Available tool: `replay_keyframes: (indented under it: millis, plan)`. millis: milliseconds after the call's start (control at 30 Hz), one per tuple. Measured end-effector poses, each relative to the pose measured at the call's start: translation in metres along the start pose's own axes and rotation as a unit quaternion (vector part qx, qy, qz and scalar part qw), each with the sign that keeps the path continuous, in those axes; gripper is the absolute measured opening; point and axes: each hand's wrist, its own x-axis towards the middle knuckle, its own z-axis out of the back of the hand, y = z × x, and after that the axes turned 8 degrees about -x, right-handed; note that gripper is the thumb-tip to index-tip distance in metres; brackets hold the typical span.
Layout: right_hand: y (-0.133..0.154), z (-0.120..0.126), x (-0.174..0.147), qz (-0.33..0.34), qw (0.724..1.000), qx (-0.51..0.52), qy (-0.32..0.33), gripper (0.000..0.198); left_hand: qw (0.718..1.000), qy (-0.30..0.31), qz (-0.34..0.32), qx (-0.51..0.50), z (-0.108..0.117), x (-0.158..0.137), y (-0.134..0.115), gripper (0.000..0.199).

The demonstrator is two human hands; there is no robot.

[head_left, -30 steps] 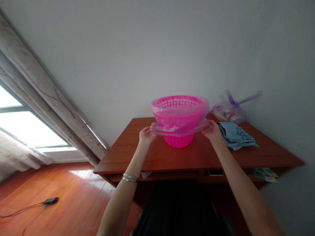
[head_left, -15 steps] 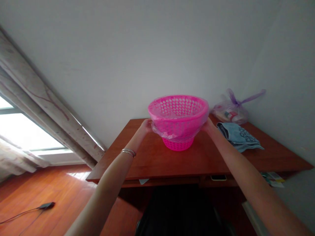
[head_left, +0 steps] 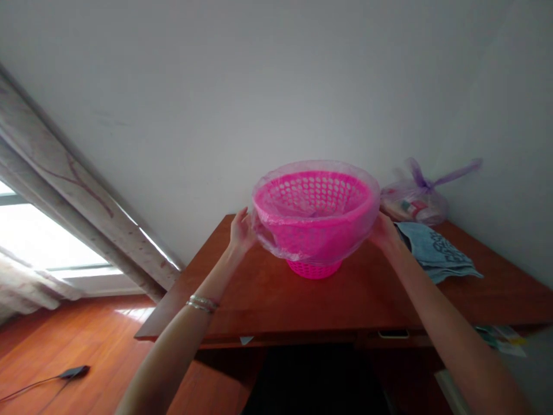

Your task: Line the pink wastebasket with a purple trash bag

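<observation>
A pink perforated plastic basket (head_left: 314, 268) stands upright on the wooden desk. Thin clear plastic film (head_left: 280, 252) lies over its mouth and hangs loosely around its upper sides, bulging out past the rim. At the left side of the rim, my left hand (head_left: 245, 230) grips the film's edge; some fingertips point up, and part of the hand is behind the film. On the opposite side my right hand (head_left: 382, 229) is closed on the film, its fingers mostly hidden by film and basket. A bracelet (head_left: 202, 303) circles my left wrist.
The desk (head_left: 259, 305) stands against a pale wall. Right of the basket are a folded blue cloth (head_left: 443, 251) and a knotted translucent purple bag (head_left: 425, 202) with items inside. A curtain (head_left: 86, 184) hangs by the window at left. A black adapter (head_left: 74, 372) with cables lies on the floor.
My hands have moved farther apart, drawing the film outward and up, so it now stands wider around the rim. The view has shifted slightly.
</observation>
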Motion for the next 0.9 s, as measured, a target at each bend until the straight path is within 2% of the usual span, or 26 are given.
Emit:
replay_keyframes:
  millis: [133,233,333,467,633,733,833,900]
  plan:
    - [-0.005,0.016,-0.054,-0.101,0.994,0.036,0.029,0.010,0.997,-0.017,0.077,-0.014,0.011,-0.053,0.010,0.025]
    - [-0.004,0.010,-0.090,-0.134,0.988,0.065,0.051,0.010,0.994,-0.044,0.097,-0.029,0.007,-0.087,0.021,0.023]
    - [0.002,-0.008,-0.115,-0.135,0.986,0.087,0.045,0.018,0.993,-0.052,0.088,-0.057,-0.009,-0.116,0.032,0.021]
    - [0.017,-0.036,-0.137,-0.100,0.989,0.102,0.028,0.024,0.993,-0.038,0.067,-0.088,-0.045,-0.141,0.045,0.021]
    - [0.040,-0.065,-0.150,-0.042,0.994,0.086,0.058,0.029,0.994,-0.029,0.014,-0.105,-0.090,-0.149,0.050,0.020]
    - [0.055,-0.079,-0.153,0.025,0.996,0.061,0.066,0.031,0.993,-0.026,-0.026,-0.110,-0.111,-0.144,0.046,0.019]
    - [0.070,-0.093,-0.150,0.081,0.991,0.044,0.094,0.029,0.992,-0.022,-0.063,-0.108,-0.127,-0.134,0.039,0.025]
    - [0.080,-0.100,-0.145,0.089,0.990,0.027,0.108,0.027,0.991,-0.020,-0.098,-0.089,-0.134,-0.125,0.035,0.034]
